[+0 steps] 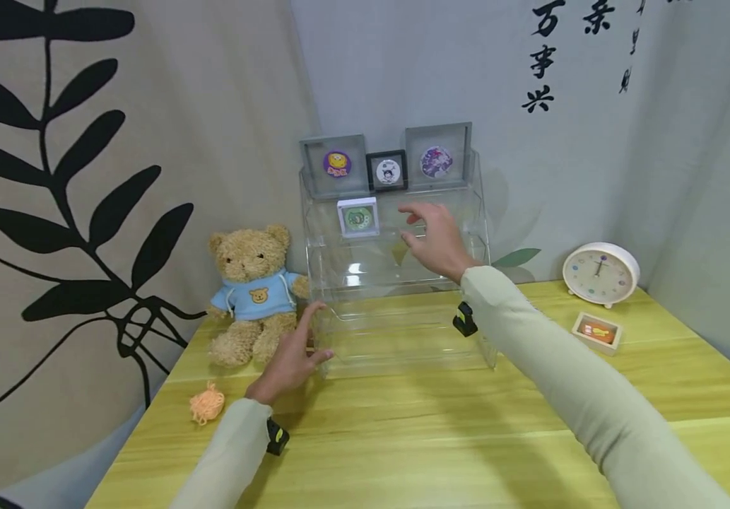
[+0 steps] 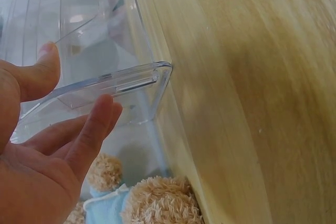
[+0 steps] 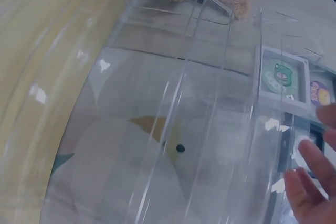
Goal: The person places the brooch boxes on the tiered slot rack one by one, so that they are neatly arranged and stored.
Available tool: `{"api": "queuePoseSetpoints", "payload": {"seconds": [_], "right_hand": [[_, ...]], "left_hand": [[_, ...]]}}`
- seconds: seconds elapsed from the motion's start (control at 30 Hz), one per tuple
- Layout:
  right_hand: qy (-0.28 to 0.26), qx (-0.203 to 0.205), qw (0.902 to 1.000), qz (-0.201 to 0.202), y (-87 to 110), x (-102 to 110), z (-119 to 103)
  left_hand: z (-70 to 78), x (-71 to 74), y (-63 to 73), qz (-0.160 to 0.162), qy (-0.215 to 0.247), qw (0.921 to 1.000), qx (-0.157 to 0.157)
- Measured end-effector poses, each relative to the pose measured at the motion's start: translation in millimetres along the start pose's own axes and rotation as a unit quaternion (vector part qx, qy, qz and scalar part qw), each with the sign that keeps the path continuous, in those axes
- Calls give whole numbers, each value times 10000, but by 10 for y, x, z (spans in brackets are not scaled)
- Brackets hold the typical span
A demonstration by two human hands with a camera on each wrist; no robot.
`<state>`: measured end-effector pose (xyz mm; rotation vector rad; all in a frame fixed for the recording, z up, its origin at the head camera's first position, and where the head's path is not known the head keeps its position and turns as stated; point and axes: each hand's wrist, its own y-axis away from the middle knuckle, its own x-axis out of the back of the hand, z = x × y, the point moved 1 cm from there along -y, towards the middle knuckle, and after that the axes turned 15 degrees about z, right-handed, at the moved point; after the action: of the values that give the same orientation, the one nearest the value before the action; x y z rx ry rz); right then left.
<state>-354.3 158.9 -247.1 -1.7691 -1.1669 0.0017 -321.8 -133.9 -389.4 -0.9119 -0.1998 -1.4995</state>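
A clear acrylic tiered stand (image 1: 396,326) stands on the table. My left hand (image 1: 290,360) is at its lower left side, the thumb and the straight, spread fingers on either side of the side panel (image 2: 113,80). In front of the second tier hovers my right hand (image 1: 436,240), fingers loosely bent and holding nothing. Just left of it a white frame with a green round badge (image 1: 359,218) sits on that tier. On the top tier are a grey frame with a purple-yellow badge (image 1: 337,165), a small black frame (image 1: 387,171) and another grey frame (image 1: 437,162).
A teddy bear (image 1: 255,293) in a blue hoodie sits left of the stand, with an orange yarn ball (image 1: 206,404) in front. Off to the right stand a white clock (image 1: 601,274) and a small wooden frame with an orange picture (image 1: 597,331). A printed curtain (image 1: 396,78) hangs behind.
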Motion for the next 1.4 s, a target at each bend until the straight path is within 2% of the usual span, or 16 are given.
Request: {"api": "queuePoseSetpoints", "payload": {"seconds": [0.1,0.23,0.4,0.53,0.7,0.83,0.9,0.97,1.03,1.1,1.2,1.4], "right_hand": [[-80,4,9995,-297,102,141,80],[-220,-14,9956,-908,240,385,193],[-150,97,9837,-1789,427,707,343],[-26,274,9754,-2186,600,896,500],[98,216,9723,-2324,809,1031,748],[-33,-116,9739,-2267,917,1074,952],[-137,-436,9749,-2180,951,1071,1072],[-408,-934,9745,-2002,979,1053,1216],[-698,-1495,9706,-1753,1010,1028,1373],[-827,-1891,9667,-1512,1051,999,1526],[-517,-2153,9646,-1435,1121,939,1716],[746,-2094,9611,-1637,1169,822,1938]], "left_hand": [[11,-7,10,-2,19,10000,49],[18,-17,15,2,-46,9999,118],[31,-20,-2,24,-74,9999,141],[38,-6,-16,75,-69,9999,101],[28,9,0,38,-8,9999,153],[10,11,13,38,-49,9999,149],[2,10,14,71,-63,9998,157],[-3,4,14,114,-33,9999,126],[-9,-9,14,124,-18,9999,116],[-15,-24,16,122,-10,9999,93],[-24,-39,23,97,-10,9999,95],[-16,-27,15,105,11,9999,134]]}}
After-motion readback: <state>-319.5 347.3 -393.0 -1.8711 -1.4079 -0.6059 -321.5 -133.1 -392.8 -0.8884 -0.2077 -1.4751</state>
